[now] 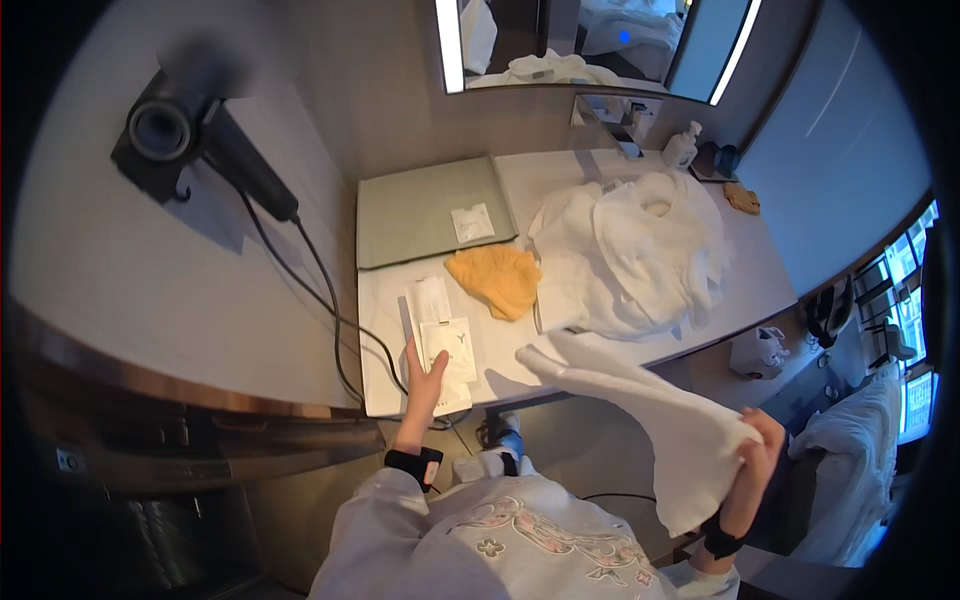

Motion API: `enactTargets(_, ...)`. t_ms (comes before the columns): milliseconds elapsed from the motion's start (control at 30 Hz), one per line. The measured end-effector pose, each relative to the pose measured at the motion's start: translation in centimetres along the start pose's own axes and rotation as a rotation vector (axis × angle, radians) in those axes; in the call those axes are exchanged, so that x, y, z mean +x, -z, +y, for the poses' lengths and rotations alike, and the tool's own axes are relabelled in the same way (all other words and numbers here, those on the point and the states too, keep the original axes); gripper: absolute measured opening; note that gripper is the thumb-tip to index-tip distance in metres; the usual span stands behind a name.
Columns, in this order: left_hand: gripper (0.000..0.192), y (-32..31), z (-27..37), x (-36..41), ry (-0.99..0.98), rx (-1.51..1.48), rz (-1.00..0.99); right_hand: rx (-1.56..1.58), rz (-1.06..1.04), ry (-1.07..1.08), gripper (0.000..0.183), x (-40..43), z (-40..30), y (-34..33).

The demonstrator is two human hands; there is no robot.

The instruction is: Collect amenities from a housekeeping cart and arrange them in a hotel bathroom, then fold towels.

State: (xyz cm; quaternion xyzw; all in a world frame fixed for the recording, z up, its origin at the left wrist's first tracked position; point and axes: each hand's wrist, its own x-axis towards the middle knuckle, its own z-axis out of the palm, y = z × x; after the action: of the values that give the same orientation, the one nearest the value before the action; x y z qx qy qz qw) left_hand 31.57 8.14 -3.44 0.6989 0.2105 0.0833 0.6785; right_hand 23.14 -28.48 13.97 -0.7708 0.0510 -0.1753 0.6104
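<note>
My left hand grips several flat white packets that bear writing, over the front left of the white counter. To the right, my right hand is closed on a corner of a white towel, which stretches from the counter's front edge and hangs down by my side. A yellow cloth lies crumpled beyond the packets. Beside it a heap of white towels covers the middle of the counter. Behind the packets sits a grey-green tray bearing a small white packet.
A hair dryer hangs on the left wall, its cord looping down onto the counter. At the back are a faucet, a pump bottle and dark cups. Another yellow cloth lies far right. A white bag stands beyond.
</note>
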Motion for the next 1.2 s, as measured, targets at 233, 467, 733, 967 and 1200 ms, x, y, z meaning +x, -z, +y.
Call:
enactTargets(233,0.064,-0.5,2.2,2.3,-0.048,-0.181,0.028,0.002,-0.827,0.223,0.021,9.8,-4.5,-10.7)
enactTargets(467,0.066,0.5,3.6,2.0,-0.163,-0.115,0.23,0.019,-0.746,-0.29,0.012,15.8,1.0,-12.5)
enactTargets(733,0.063,-2.3,7.1,2.0,-0.153,-0.357,0.298,-0.846,-1.149,0.233,0.023,18.8,13.0,-16.0)
enactTargets(967,0.058,-6.1,8.9,3.9,-0.215,-0.216,0.14,-0.063,-1.076,0.161,0.023,17.5,4.9,-24.6)
enactTargets(1200,0.043,-7.5,10.7,6.2,-0.163,-0.453,-0.099,0.238,-1.092,-0.295,0.015,18.5,5.2,-27.7)
